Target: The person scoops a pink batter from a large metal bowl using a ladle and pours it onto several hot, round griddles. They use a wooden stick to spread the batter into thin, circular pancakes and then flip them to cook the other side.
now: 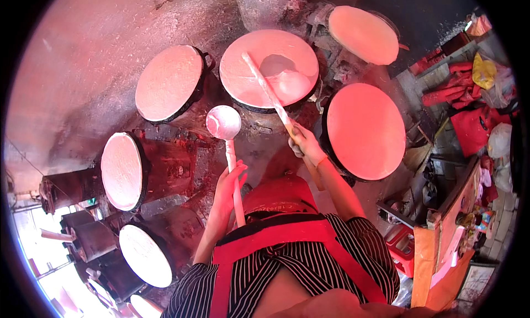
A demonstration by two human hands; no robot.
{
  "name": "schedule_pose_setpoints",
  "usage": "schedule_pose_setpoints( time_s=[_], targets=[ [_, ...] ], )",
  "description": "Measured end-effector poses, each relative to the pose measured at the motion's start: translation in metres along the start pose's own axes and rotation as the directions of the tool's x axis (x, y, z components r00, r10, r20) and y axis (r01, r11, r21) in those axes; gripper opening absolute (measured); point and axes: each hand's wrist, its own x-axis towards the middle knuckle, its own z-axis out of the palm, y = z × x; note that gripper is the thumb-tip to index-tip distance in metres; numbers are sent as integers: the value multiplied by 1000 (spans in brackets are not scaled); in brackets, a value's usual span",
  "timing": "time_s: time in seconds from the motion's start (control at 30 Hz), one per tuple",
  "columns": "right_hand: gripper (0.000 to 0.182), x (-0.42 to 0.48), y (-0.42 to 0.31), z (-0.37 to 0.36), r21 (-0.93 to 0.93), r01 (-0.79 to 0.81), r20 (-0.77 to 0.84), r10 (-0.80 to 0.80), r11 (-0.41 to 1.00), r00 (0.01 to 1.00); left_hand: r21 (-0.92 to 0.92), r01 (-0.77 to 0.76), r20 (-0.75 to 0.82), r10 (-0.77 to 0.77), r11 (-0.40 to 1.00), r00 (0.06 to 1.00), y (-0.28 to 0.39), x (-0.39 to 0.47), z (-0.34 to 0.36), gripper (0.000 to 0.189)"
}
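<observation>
My left hand (232,185) holds the handle of a ladle (223,122), its round, batter-smeared bowl pointing away from me. In my right hand (305,143) is a long stick (265,86), coated in pale batter along its far part. The stick lies over the round griddle in the middle (236,75), whether touching it cannot be told. Pale batter covers most of that griddle, with a thicker pool (293,84) and a darker bare-looking patch (278,63) beside the stick. A batter-covered griddle (366,131) stands close to the right of my right hand.
More round griddles stand around me: upper left (169,84), left (122,171), lower left (145,256) and upper right (363,34). Metal drums (165,169) support some of them. Right, a wooden table (457,193) stands near a red plastic crate (401,249) and red cloth (476,127).
</observation>
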Motion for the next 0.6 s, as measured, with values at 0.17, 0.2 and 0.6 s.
schedule_pose_setpoints(
  time_s=[0.17,0.2,0.6],
  targets=[
    [38,16,-7,-62,103,63,-225,-38,993,974,24,1,-26,-1,1000,1000,-2,-6,9,21],
    [38,25,-18,-57,110,88,-267,-56,990,962,45,9,-21,-8,999,1000,0,-6,9,19],
    [35,45,-20,12,-19,410,-578,-345,912,740,-36,1,126,4,999,992,47,-5,-4,16]
  ],
)
